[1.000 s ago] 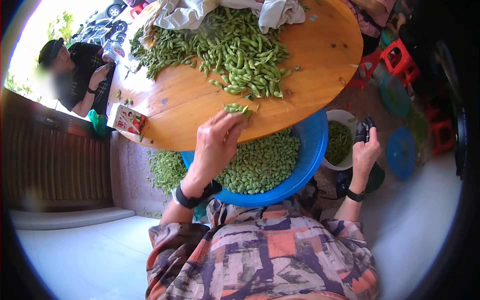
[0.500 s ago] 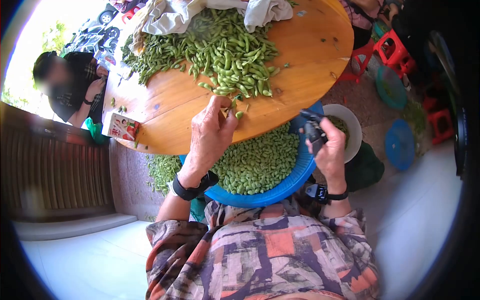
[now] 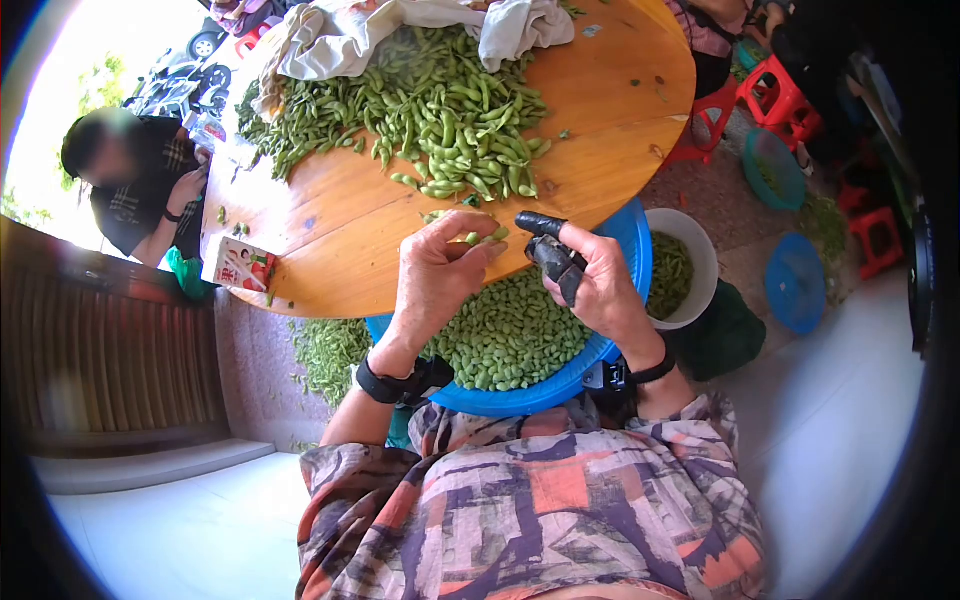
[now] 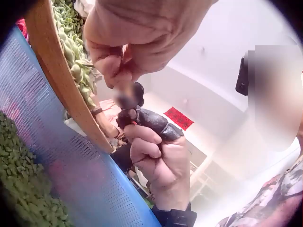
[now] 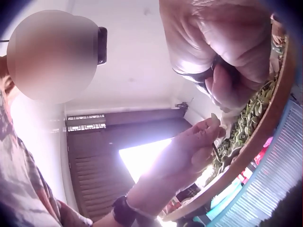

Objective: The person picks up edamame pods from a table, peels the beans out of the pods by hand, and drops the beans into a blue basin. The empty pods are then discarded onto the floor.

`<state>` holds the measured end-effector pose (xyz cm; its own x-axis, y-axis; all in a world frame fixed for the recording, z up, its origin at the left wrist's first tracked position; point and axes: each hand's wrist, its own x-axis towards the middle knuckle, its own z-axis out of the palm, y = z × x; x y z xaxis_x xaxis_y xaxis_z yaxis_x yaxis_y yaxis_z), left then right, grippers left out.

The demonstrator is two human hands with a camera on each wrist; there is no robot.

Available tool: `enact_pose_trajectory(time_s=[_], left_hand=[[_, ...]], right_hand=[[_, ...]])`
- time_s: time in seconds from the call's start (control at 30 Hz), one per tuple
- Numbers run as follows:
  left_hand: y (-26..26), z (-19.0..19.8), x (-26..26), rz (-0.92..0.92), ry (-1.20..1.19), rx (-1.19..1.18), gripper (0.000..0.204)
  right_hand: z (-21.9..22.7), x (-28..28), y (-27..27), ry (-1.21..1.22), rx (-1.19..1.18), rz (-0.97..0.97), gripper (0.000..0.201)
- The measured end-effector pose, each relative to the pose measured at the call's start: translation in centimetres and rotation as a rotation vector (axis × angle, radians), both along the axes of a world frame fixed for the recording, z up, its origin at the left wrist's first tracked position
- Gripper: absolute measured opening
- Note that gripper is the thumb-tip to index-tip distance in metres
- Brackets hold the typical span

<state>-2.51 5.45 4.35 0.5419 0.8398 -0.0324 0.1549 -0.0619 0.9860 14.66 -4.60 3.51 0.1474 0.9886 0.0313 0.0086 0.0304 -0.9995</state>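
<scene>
My left hand (image 3: 438, 268) pinches a green soybean pod (image 3: 499, 234) between thumb and fingertips, just over the table's near edge. Close on its right is my right hand (image 3: 600, 283), with black coverings (image 3: 541, 223) on some of its digits. The index finger reaches toward the pod, thumb apart from it, and the other fingers bend into the palm. Below both hands sits a blue plastic basket (image 3: 640, 270) full of shelled green beans (image 3: 510, 340). A large heap of soybean pods (image 3: 460, 120) covers the far part of the wooden table (image 3: 600, 130).
A white cloth (image 3: 340, 45) lies over the heap's back. The juice carton (image 3: 240, 265) stands at the table's left edge. Right of the basket is a white bucket (image 3: 700, 265) holding pods. Red stools (image 3: 770, 95) stand at back right; another person (image 3: 140, 190) sits at left.
The right hand has come in from beside the white bucket to the left hand. The left hand has moved slightly back from the heap, a pod in its fingers.
</scene>
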Motion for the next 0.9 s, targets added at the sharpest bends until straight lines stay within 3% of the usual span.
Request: enact_pose_trajectory(time_s=[0.13,0.3,0.53,0.63,0.7,0.77,0.8,0.83,0.9], left_hand=[[0.0,-1.1,0.5,-0.042,0.027,0.031,0.008],[-1.0,-0.6,1.4,-0.017,0.03,-0.04,0.005],[-1.4,-0.9,0.9,-0.027,0.074,-0.006,0.005],[-1.4,-0.9,0.8,-0.006,0.01,-0.054,0.005],[-1.2,-1.1,0.5,-0.091,-0.195,-0.274,0.006],[-0.9,-1.3,0.1,-0.125,-0.257,-0.31,0.008],[-0.7,-1.4,-0.2,-0.184,-0.358,-0.486,0.008],[-0.6,-1.7,-0.5,-0.243,-0.456,-0.664,0.008],[-0.8,-2.0,-0.7,-0.261,-0.494,-0.722,0.008]], right_hand=[[-0.4,-0.5,0.2,-0.071,0.072,-0.048,0.045],[0.1,-1.0,0.1,-0.348,0.263,-0.154,0.04],[-0.7,-0.7,0.1,-0.454,0.278,-0.133,0.045],[-0.2,-1.1,0.2,-0.442,0.33,-0.159,0.046],[-0.1,-0.8,0.1,-0.458,0.347,-0.139,0.04],[0.3,-0.8,-0.2,-0.184,0.194,-0.051,0.029],[0.4,-0.8,-0.5,0.019,0.04,0.001,0.023],[0.3,-0.5,-0.6,0.014,0.046,0.002,0.023],[-0.4,-0.1,-0.5,0.538,-0.04,0.168,0.025]])
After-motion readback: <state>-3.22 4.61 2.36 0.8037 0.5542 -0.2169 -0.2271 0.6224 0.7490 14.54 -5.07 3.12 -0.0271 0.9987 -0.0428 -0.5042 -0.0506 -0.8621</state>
